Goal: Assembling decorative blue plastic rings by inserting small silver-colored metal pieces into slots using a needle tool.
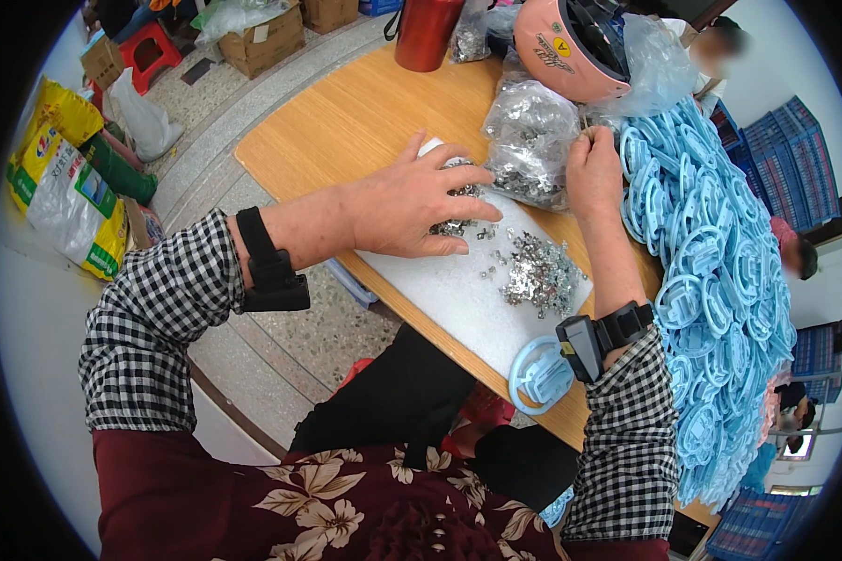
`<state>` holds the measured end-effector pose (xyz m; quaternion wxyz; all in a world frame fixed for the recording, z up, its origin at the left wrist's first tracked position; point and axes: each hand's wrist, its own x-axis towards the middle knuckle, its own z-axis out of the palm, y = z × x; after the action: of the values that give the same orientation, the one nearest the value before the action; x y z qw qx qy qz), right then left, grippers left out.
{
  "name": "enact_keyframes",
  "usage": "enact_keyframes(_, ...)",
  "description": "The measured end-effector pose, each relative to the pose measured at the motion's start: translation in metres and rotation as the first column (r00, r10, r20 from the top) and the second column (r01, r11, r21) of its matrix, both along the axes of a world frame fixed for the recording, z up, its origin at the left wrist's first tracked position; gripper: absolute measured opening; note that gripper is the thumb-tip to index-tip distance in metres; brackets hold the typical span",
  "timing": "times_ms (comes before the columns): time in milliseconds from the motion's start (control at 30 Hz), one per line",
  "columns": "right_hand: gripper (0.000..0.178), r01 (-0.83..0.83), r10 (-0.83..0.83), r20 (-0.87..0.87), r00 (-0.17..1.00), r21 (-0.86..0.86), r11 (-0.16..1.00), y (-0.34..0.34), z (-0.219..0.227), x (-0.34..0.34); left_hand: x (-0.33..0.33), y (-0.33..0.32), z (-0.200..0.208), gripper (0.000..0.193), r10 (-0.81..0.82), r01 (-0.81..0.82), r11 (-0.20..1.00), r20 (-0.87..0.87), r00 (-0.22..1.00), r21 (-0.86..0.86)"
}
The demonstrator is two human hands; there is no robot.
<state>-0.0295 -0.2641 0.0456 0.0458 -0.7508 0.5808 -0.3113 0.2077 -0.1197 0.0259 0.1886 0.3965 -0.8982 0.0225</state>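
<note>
My left hand [421, 201] is spread, palm down, over a pile of small shiny metal pieces [454, 225] on a white sheet [421, 283]. A second, looser heap of the same metal pieces [541, 274] lies to its right on the sheet. My right hand [594, 173] is closed, its fingertips pinching the right edge of a clear plastic bag [533, 126] filled with metal pieces. One light blue oval plastic part [541, 376] lies at the near table edge, beside my right wrist.
A large heap of light blue plastic parts [706, 271] covers the table's right side. At the back stand a pink helmet [566, 51] and a red cylindrical container [428, 35]. Left of the wooden table [346, 117] are cartons [262, 42], a red stool [150, 56] and yellow sacks [65, 178].
</note>
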Motion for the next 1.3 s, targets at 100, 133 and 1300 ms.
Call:
enact_keyframes(100,0.024,-0.016,0.016,0.031,0.999,-0.015,1.0,0.002,0.003,-0.003,-0.002,0.0,0.001,0.046,0.051,-0.051,0.997,-0.005,0.999,-0.056)
enact_keyframes(133,0.025,-0.02,0.021,0.039,0.999,-0.002,1.0,0.003,0.005,-0.003,-0.002,0.0,0.003,0.046,0.052,-0.052,0.997,-0.004,0.999,-0.057)
enact_keyframes(1300,0.025,-0.063,0.061,0.08,0.995,0.018,0.998,0.022,0.023,-0.028,0.002,-0.08,0.047,0.029,0.57,-0.392,0.815,-0.469,0.674,0.428)
